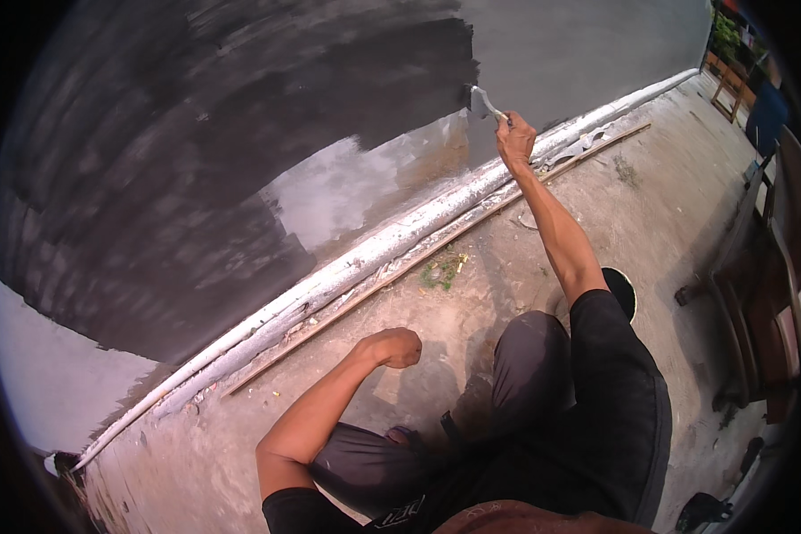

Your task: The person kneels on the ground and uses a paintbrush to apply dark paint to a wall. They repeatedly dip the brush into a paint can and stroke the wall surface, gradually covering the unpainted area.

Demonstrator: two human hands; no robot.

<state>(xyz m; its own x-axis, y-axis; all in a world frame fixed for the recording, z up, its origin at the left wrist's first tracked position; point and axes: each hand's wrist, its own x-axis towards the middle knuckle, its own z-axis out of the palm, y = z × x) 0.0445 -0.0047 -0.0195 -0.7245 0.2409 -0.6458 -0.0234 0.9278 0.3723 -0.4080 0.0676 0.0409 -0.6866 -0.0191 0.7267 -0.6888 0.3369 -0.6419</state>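
Observation:
My right hand (pixel 515 141) is closed around the handle of a paintbrush (pixel 484 102), arm stretched out toward the wall. The brush's bristle end meets the wall at the right edge of the dark grey paint (pixel 347 84). Beneath that paint lies a lighter, unpainted-looking patch (pixel 334 191) of wall. My left hand (pixel 395 347) is curled into a fist above the ground, in front of my bent left leg; nothing shows in it. Beside my right elbow stands a round container (pixel 620 294) with a pale rim and dark inside, partly hidden by my arm.
A white-splashed ledge (pixel 374 254) runs along the wall's foot, with a long thin wooden strip (pixel 347 307) beside it. Small weeds (pixel 442 269) grow from the rough concrete ground (pixel 472 303). Dark wooden furniture (pixel 756 294) stands at the right.

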